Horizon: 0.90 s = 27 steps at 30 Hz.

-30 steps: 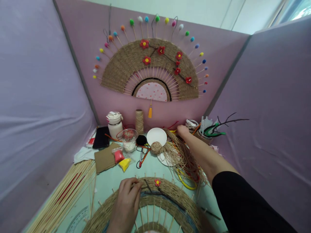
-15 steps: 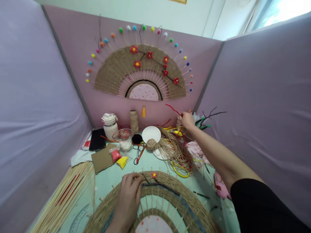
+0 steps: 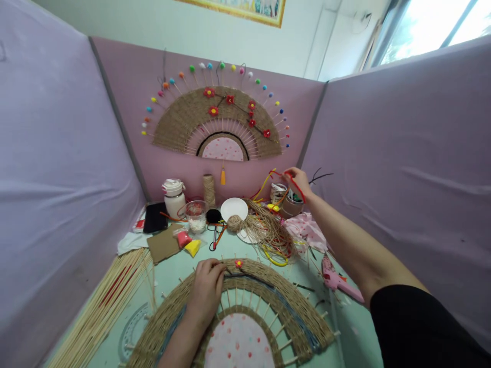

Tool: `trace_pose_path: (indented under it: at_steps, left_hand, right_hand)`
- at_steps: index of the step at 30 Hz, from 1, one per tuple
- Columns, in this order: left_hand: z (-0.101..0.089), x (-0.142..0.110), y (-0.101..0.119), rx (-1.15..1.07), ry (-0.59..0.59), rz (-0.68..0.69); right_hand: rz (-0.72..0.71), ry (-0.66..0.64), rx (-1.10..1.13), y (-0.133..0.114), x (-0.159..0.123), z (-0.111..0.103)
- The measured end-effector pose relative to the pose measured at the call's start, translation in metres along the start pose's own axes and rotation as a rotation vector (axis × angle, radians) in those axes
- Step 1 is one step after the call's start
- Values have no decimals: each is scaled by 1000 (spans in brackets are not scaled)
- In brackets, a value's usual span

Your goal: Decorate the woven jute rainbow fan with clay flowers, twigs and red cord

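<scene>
A woven fan (image 3: pixel 307 317) with a blue band, stick ribs and a pink-dotted white centre lies on the table in front of me. A dark twig (image 3: pixel 256 279) is laid along its band, with a small red flower (image 3: pixel 239 263) beside it. My left hand (image 3: pixel 209 286) rests on the fan's upper left, thumb and fingers closed at the twig's left end. Raised near the back wall, my right hand (image 3: pixel 297 180) pinches a thin, bent red pipe cleaner (image 3: pixel 296 188). A yellow strand (image 3: pixel 264 185) rises close to it; I cannot tell whether they touch.
A finished fan (image 3: pixel 172 125) hangs on the back panel. Along the table stand a white bottle (image 3: pixel 174 199), a twine spool (image 3: pixel 209 190), a bowl (image 3: pixel 234 209) and jars (image 3: pixel 278 192). Loose twine (image 3: pixel 272 225) lies mid-table, sticks (image 3: pixel 103 306) left, a pink glue gun (image 3: pixel 339 281) right.
My right hand has come up from among the strands at the back, drawing out the red pipe cleaner. My left hand stays on the fan. The view has shifted.
</scene>
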<state>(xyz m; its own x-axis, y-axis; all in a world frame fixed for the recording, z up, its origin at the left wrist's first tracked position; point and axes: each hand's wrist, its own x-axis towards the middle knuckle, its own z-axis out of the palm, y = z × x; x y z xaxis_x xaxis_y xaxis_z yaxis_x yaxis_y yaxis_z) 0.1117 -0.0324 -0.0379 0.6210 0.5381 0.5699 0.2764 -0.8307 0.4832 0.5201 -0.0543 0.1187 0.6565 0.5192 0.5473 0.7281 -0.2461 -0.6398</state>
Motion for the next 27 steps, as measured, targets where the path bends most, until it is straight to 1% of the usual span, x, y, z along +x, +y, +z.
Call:
trace_pose_path:
  at_steps: [2,6,10,13,16,18,20,22,25,26,27]
  left_hand:
    - [-1,1,1,-10,-1,-4]
    - [-4,2,3,-25,0,-12]
    - [-5,3,3,-46,-15,-45]
    - [-6,3,4,-97,-34,-61]
    - [-9,6,6,-198,-21,-100]
    - [-13,9,7,-370,8,-196]
    - [-17,12,11,-597,35,-332]
    - [-21,14,18,-696,37,-403]
    - [-24,13,39,-820,-11,-457]
    - [-24,11,48,-901,-37,-468]
    - [-25,9,58,-1117,-35,-521]
  right_hand:
    - [-21,-7,-6,-1,-7,-4]
    - [-31,45,-19,-3,-21,-6]
    - [-1,31,-27,-1,-32,-7]
    - [37,50,-10,0,-40,-7]
    - [44,77,42,-8,-53,-3]
    - [7,69,99,-20,-70,0]
    - [-58,48,171,-40,-97,2]
    - [-139,10,248,-63,-135,0]
    - [-246,-61,339,-100,-211,-7]
    - [-268,-76,358,-111,-239,-9]
    - [-294,-86,375,-121,-266,-11]
